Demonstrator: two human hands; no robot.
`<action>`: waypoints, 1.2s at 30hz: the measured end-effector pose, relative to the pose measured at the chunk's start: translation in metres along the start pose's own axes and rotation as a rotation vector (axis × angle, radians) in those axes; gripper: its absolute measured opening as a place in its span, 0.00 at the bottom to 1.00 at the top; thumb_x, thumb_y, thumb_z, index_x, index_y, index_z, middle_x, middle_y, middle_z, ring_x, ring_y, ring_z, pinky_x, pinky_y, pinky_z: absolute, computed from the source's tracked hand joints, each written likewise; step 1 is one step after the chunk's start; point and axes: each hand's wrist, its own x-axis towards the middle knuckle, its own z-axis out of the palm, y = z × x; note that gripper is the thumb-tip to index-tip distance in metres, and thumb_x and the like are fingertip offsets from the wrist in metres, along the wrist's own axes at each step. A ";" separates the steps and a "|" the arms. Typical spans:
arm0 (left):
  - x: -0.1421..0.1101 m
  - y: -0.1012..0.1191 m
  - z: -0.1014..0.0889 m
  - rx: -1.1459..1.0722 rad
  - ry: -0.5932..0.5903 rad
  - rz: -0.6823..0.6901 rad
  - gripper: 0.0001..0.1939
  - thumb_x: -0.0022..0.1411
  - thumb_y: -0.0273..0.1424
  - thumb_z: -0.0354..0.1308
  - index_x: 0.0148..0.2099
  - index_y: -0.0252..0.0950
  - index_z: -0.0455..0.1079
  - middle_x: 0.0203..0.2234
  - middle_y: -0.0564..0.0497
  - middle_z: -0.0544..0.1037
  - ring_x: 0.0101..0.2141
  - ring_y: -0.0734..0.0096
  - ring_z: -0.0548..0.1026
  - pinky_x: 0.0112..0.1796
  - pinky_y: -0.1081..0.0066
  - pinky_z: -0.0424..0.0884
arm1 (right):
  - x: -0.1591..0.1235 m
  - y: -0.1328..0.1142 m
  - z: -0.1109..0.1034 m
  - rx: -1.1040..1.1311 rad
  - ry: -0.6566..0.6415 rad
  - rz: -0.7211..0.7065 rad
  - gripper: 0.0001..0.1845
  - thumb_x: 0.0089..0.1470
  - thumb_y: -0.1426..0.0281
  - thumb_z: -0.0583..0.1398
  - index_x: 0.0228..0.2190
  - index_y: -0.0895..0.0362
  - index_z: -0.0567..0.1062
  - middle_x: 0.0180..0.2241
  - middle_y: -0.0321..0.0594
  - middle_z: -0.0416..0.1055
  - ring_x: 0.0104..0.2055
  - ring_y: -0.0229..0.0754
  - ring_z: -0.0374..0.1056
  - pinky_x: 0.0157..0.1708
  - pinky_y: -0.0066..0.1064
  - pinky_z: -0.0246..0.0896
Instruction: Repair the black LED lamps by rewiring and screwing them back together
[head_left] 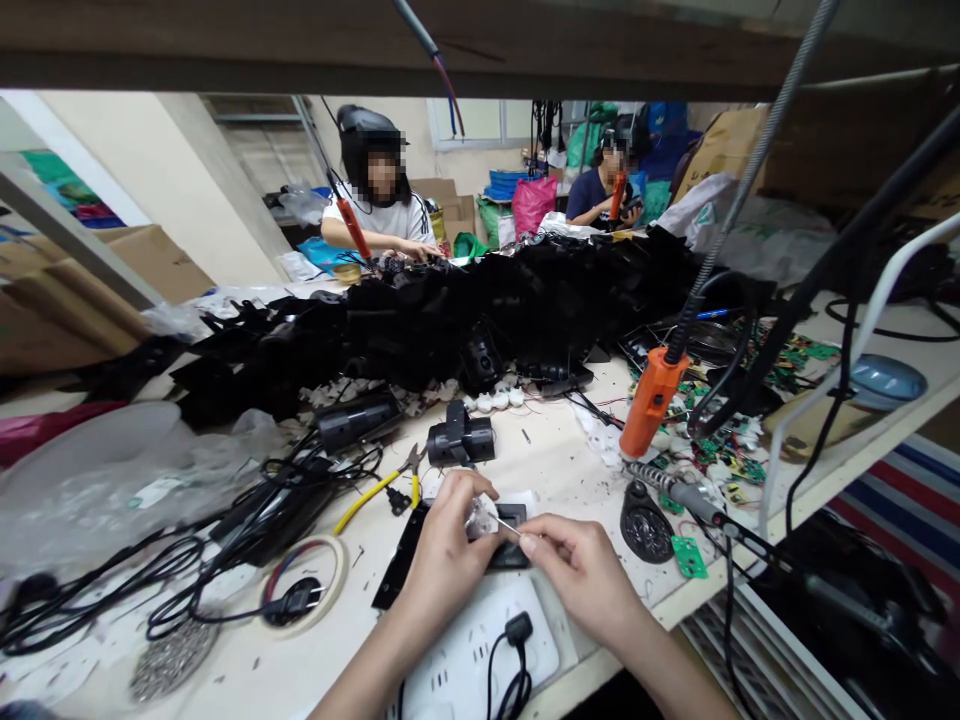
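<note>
Near the table's front edge, my left hand is closed around a small whitish, partly see-through piece. My right hand pinches a thin metal rod, whose far end reaches this piece; whether it goes in or only touches, I cannot tell. Beneath both hands lies an open black plastic housing, partly covered by my left hand. A white power strip with a black plug in it sits just below. Yellow-handled cutters and a black cylindrical lamp-like part lie beyond my left hand.
An orange electric screwdriver hangs at right, beside a soldering iron and green circuit boards. Black parts are heaped across the middle. Cables and a tape roll lie left. Two co-workers sit beyond; a shelf overhangs.
</note>
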 end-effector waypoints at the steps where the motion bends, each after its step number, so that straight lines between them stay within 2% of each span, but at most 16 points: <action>1: 0.000 -0.001 -0.001 -0.008 0.002 -0.006 0.11 0.52 0.23 0.59 0.37 0.40 0.63 0.37 0.50 0.69 0.42 0.61 0.69 0.44 0.64 0.65 | -0.001 0.000 -0.001 -0.033 0.020 -0.003 0.15 0.57 0.64 0.54 0.32 0.56 0.80 0.28 0.39 0.77 0.28 0.40 0.69 0.28 0.27 0.60; 5: -0.002 -0.003 -0.004 -0.041 -0.012 -0.020 0.11 0.53 0.25 0.61 0.38 0.39 0.65 0.38 0.50 0.70 0.43 0.61 0.70 0.45 0.64 0.65 | -0.003 0.002 -0.003 -0.126 0.103 -0.032 0.14 0.59 0.65 0.53 0.31 0.55 0.77 0.26 0.38 0.76 0.26 0.39 0.69 0.26 0.26 0.58; 10: 0.000 -0.007 -0.003 -0.089 -0.025 -0.045 0.12 0.53 0.28 0.63 0.41 0.40 0.68 0.40 0.49 0.71 0.45 0.59 0.69 0.48 0.63 0.64 | -0.005 -0.001 -0.002 -0.298 0.155 -0.139 0.13 0.62 0.68 0.49 0.32 0.55 0.71 0.27 0.38 0.74 0.27 0.39 0.69 0.28 0.26 0.57; 13: 0.002 -0.011 -0.003 -0.084 -0.006 -0.076 0.14 0.52 0.31 0.65 0.43 0.41 0.70 0.41 0.49 0.71 0.45 0.58 0.69 0.48 0.62 0.64 | -0.006 -0.001 -0.002 -0.423 0.140 -0.163 0.12 0.63 0.71 0.47 0.34 0.55 0.69 0.27 0.38 0.73 0.27 0.40 0.69 0.28 0.28 0.56; 16: 0.002 -0.014 -0.004 -0.153 -0.040 -0.129 0.16 0.52 0.34 0.66 0.44 0.42 0.72 0.40 0.49 0.71 0.44 0.57 0.69 0.48 0.61 0.64 | -0.007 -0.001 -0.003 -0.474 0.107 -0.148 0.12 0.63 0.72 0.47 0.35 0.55 0.70 0.29 0.38 0.74 0.29 0.41 0.71 0.29 0.28 0.57; 20: 0.000 -0.013 -0.007 -0.465 -0.152 -0.280 0.22 0.55 0.38 0.63 0.52 0.41 0.68 0.42 0.49 0.72 0.40 0.62 0.71 0.43 0.64 0.66 | -0.007 -0.002 -0.003 -0.426 0.081 -0.157 0.13 0.63 0.73 0.49 0.42 0.53 0.71 0.36 0.38 0.77 0.36 0.42 0.74 0.34 0.28 0.61; 24: -0.002 -0.008 -0.013 -0.733 -0.163 -0.395 0.23 0.57 0.39 0.63 0.54 0.43 0.64 0.43 0.51 0.70 0.36 0.68 0.71 0.39 0.68 0.67 | -0.002 -0.004 0.003 -0.331 0.071 -0.238 0.16 0.62 0.74 0.49 0.47 0.51 0.71 0.43 0.38 0.77 0.43 0.41 0.74 0.41 0.29 0.65; 29: -0.003 -0.007 -0.018 -0.828 -0.163 -0.395 0.17 0.59 0.37 0.62 0.49 0.42 0.64 0.42 0.52 0.70 0.36 0.70 0.71 0.38 0.71 0.67 | 0.005 -0.008 0.012 -0.272 0.087 -0.292 0.17 0.62 0.74 0.49 0.48 0.52 0.71 0.45 0.38 0.77 0.46 0.41 0.74 0.45 0.30 0.66; 36: -0.004 -0.014 -0.015 -0.847 -0.164 -0.336 0.18 0.59 0.37 0.63 0.49 0.42 0.63 0.43 0.52 0.70 0.38 0.70 0.69 0.40 0.71 0.66 | 0.011 -0.016 0.019 -0.224 0.052 -0.261 0.17 0.61 0.75 0.49 0.48 0.55 0.72 0.45 0.42 0.77 0.45 0.44 0.74 0.44 0.34 0.68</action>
